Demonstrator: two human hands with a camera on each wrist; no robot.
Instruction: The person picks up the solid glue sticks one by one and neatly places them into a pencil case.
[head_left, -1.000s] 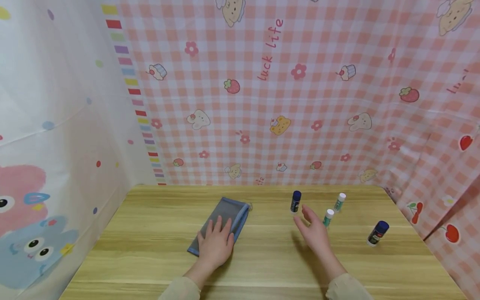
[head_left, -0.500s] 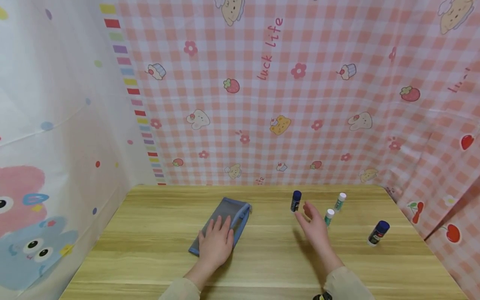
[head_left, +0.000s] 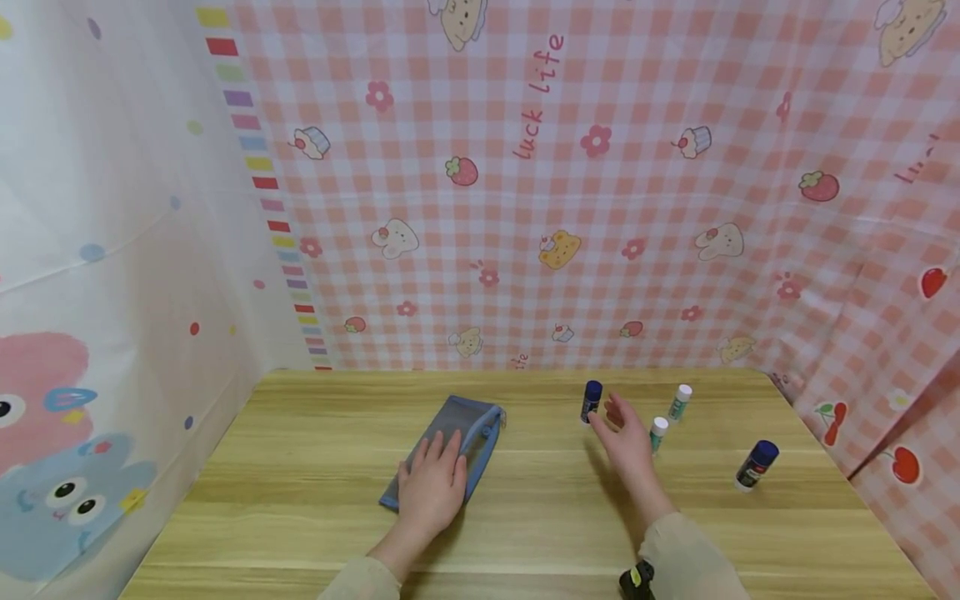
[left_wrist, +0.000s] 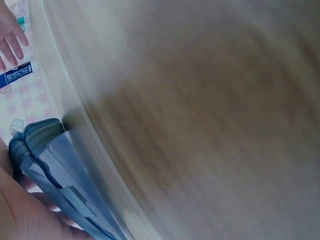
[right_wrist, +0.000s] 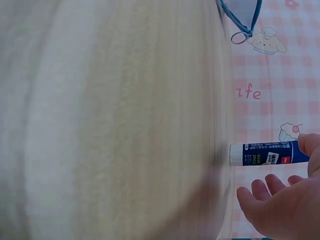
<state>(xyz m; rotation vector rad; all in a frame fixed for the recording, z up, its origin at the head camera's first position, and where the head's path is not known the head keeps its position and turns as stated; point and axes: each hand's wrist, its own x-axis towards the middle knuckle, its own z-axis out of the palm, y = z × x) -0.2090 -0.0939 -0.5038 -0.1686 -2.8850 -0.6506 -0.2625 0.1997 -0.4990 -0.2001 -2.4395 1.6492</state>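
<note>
My left hand [head_left: 432,483] lies on a grey mesh zip pouch [head_left: 463,414] with blue edging, fingers extended across it. The pouch's zipped edge gapes a little on the right; the left wrist view shows its zipper and side tab [left_wrist: 77,200]. My right hand [head_left: 628,437] reaches to a blue-capped glue stick [head_left: 591,404] standing upright. In the right wrist view its thumb overlaps the cap end of this glue stick [right_wrist: 267,153], while the other fingers stay apart from the label. Just behind that hand stand two white-capped green glue sticks [head_left: 657,435] [head_left: 679,402].
A larger blue-capped glue stick [head_left: 756,467] stands at the right of the wooden table [head_left: 315,450]. A black strap-like object [head_left: 637,579] shows by the right sleeve. Patterned cloths [head_left: 420,200] hang behind and at both sides.
My right hand has moved slightly forward and closer to the blue-capped glue stick. The pouch's mouth gapes wider and has shifted slightly right. The black object has come into view by the right sleeve.
</note>
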